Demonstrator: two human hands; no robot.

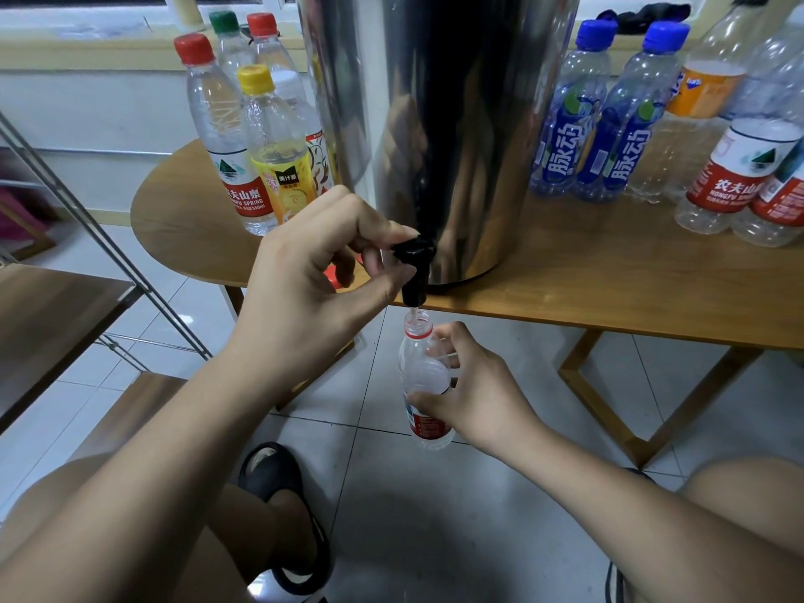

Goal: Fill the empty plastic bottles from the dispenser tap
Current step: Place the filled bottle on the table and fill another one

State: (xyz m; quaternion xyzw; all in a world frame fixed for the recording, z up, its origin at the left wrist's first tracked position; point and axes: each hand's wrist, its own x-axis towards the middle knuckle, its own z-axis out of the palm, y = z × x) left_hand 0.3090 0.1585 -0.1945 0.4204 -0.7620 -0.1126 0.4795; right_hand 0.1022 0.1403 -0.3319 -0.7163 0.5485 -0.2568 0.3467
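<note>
A tall steel dispenser (439, 124) stands on the wooden table (609, 280), its black tap (413, 267) jutting over the front edge. My left hand (313, 272) pinches the tap's lever between thumb and fingers. Below the spout, my right hand (470, 385) holds an uncapped clear bottle with a red label (424, 376) upright, its mouth right under the tap. A thin stream of water runs from the spout into the neck. A red cap (330, 278) lies on the table, partly hidden behind my left hand.
Capped bottles stand left of the dispenser (243, 137). More bottles stand on the right (609, 124), two with blue caps, others uncapped. A metal-framed shelf (65, 298) is at the left. Tiled floor, my knees and a black sandal (283, 493) lie below.
</note>
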